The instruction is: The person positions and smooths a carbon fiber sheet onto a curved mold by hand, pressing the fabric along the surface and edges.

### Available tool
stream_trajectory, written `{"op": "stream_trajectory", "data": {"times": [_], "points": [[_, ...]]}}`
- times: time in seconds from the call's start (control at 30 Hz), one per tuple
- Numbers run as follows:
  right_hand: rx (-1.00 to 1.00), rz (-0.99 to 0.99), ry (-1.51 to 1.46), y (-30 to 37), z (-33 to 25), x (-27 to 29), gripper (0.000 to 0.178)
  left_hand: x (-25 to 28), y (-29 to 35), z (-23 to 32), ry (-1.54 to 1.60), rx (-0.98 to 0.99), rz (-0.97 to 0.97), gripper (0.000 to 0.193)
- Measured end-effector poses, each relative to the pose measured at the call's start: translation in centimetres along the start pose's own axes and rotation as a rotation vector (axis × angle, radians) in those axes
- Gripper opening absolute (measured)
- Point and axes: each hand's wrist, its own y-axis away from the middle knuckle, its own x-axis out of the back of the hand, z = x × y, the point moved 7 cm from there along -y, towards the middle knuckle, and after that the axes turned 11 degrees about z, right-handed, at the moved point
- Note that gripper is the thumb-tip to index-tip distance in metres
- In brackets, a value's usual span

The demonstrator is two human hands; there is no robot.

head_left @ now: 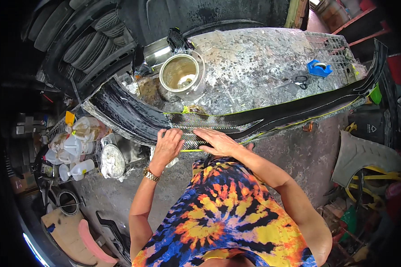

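Note:
A long, curved mould [124, 109] stretches across in front of me, its left part bare, dark and scuffed. Woven black carbon fibre cloth [218, 119] lines it from the middle to the right, with yellow along its edges. My left hand [168, 144] rests at the cloth's left end, fingers bent and apart, the tips touching the surface. A metal watch is on that wrist. My right hand [218, 141] lies beside it, fingers stretched out flat on the cloth and pointing left. Neither hand visibly holds a tool.
Behind the mould, a spattered worktable [245, 58] bears a large open tin [180, 73], scissors [300, 81] and a blue tape dispenser [319, 68]. Plastic jugs [78, 144] and a white-smeared round lid [112, 160] sit at left. A grey panel [363, 155] stands at right.

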Motion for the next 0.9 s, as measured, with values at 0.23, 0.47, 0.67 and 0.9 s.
{"op": "stream_trajectory", "data": {"times": [0.23,0.47,0.67,0.9], "points": [[-0.107,0.005,0.040,2.0,1.5,1.2,0.060,0.2,-1.3,1.0,-0.014,0.011,-0.082,0.043],[-0.101,0.033,0.057,3.0,2.4,1.6,0.061,-0.6,-1.6,0.7,-0.022,0.024,-0.107,0.042],[-0.130,0.067,0.078,5.6,4.5,3.3,0.062,-0.7,-2.2,0.7,-0.016,0.029,-0.132,0.038],[-0.180,-0.034,0.202,7.9,5.6,6.8,0.064,-0.8,-2.7,1.0,-0.046,-0.001,-0.132,0.035]]}}
